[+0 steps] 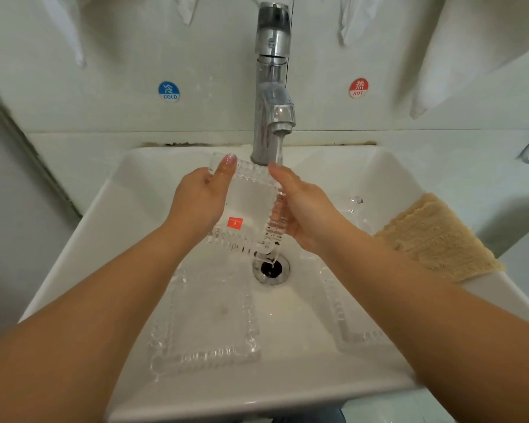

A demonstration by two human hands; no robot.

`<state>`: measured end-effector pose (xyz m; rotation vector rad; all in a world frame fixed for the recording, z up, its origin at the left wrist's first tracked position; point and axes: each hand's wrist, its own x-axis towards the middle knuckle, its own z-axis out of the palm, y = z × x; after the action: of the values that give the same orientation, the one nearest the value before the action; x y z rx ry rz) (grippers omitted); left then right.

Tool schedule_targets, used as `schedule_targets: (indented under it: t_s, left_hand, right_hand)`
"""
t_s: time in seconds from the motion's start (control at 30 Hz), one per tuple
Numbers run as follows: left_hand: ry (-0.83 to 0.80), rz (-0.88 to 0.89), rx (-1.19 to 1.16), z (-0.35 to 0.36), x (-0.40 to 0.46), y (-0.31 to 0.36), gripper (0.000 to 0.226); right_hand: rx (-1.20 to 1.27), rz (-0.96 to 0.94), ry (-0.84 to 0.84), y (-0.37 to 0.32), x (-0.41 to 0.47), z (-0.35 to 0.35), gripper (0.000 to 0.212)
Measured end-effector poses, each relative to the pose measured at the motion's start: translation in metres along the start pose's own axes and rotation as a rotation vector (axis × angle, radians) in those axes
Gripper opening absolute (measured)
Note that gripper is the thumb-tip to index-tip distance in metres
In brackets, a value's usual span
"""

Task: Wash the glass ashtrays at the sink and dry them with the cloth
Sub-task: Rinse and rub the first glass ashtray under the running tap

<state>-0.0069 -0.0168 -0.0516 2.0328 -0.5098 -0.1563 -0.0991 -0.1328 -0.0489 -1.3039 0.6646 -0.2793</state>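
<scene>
A square clear glass ashtray [251, 203] with a ribbed rim and a red sticker is held tilted over the white sink [388, 175], under running water from the chrome tap [272, 87]. My left hand [200, 198] grips its left edge, thumb on the top rim. My right hand [303, 209] grips its right edge, where the stream lands. A second glass ashtray [205, 319] lies flat in the basin, front left. A third glass ashtray [348, 315] lies at the right, partly under my right forearm. A tan cloth [437, 236] rests on the sink's right rim.
The drain [271, 268] sits open in the basin's middle. Cold [169, 91] and hot [358, 87] stickers mark the tiled wall behind the tap. White towels [477, 47] hang above, left and right. A white object edge [526, 254] shows at far right.
</scene>
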Motion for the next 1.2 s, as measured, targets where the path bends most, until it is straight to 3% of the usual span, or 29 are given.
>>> schedule_targets:
  t_s: [0.1,0.17,0.33,0.43,0.57,0.63,0.8,0.93,1.07,1.2]
  left_hand:
    - [-0.008,0.019,0.026,0.001,-0.002,0.002,0.058]
    - [-0.009,0.046,0.037,0.002,-0.003,0.002,0.058]
    - [-0.001,0.061,0.055,-0.003,-0.004,0.003,0.059]
    - [-0.032,0.115,0.066,-0.003,-0.005,0.003,0.056]
    - [-0.063,0.126,0.040,-0.003,-0.007,0.006,0.055]
    - [-0.083,0.124,0.024,-0.003,-0.008,0.007,0.054]
    - [-0.142,0.086,0.050,0.000,-0.009,0.011,0.054]
    - [-0.197,0.127,0.111,0.003,-0.010,0.012,0.056]
    - [-0.223,0.133,0.126,0.005,-0.012,0.012,0.057]
    - [-0.225,-0.034,0.084,0.003,-0.008,0.010,0.056]
  right_hand:
    - [-0.035,0.029,0.083,-0.001,0.000,0.000,0.041]
    - [0.097,0.071,0.069,-0.002,0.000,-0.003,0.036]
    - [0.341,0.148,-0.148,-0.006,-0.001,-0.017,0.043]
    - [0.245,0.154,-0.177,-0.007,0.001,-0.022,0.054]
    - [-0.038,0.101,-0.275,-0.014,0.001,-0.027,0.018]
    - [-0.195,0.077,-0.286,-0.018,0.000,-0.027,0.028]
    - [-0.569,-0.160,-0.074,-0.021,-0.003,-0.020,0.053]
    - [-0.775,-0.173,0.005,-0.020,-0.006,-0.015,0.066]
    - [-0.800,-0.133,0.030,-0.017,-0.002,-0.014,0.068]
    - [-0.524,-0.035,-0.263,-0.022,0.001,-0.033,0.050]
